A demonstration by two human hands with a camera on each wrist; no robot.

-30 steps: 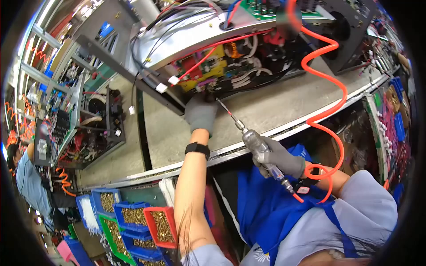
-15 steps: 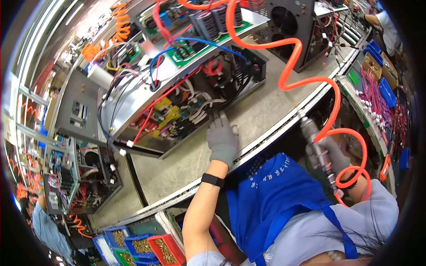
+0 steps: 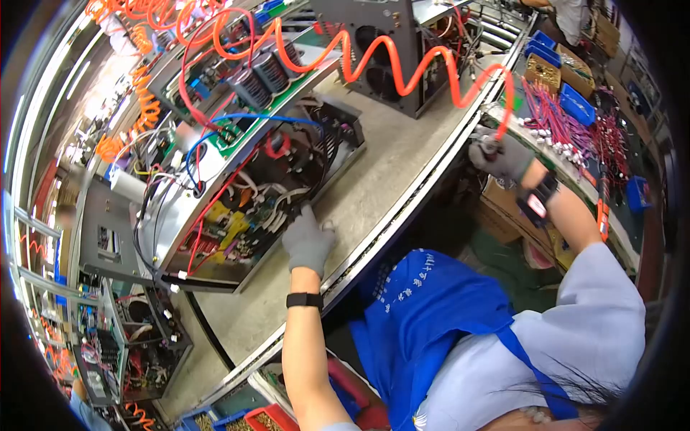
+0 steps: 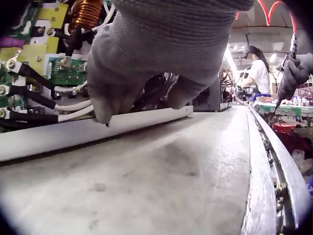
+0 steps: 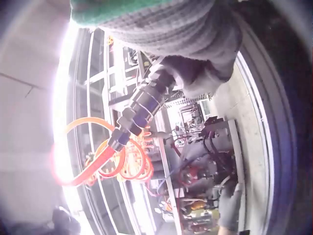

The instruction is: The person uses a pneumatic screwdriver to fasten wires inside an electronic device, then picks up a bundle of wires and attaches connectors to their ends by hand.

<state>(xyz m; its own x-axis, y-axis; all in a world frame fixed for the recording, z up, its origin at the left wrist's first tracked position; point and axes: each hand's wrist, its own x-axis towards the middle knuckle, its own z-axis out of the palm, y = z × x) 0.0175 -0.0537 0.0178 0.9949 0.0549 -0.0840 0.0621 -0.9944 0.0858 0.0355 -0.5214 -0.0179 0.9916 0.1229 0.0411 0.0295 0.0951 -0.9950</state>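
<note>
My gloved left hand rests at the front lip of a metal chassis packed with circuit boards and wiring. Its fingertips touch the lip beside a small dark spot, while the thumb stands apart, as the left wrist view shows. Out to the right, my gloved right hand grips a pneumatic screwdriver with its fingers wrapped round the body. An orange coiled air hose runs from the tool's end. In the left wrist view the slim bit points down, well away from the chassis.
Another grey chassis stands farther along the workbench. A third unit lies at left. Bins of brass-coloured fasteners sit below the bench's near edge. Bundled pink and red wires lie at right, near blue bins.
The right hand has carried the screwdriver away from the chassis, outward to the right and up. My left hand has shifted from the chassis's left corner to farther along its front lip. The head view has turned.
</note>
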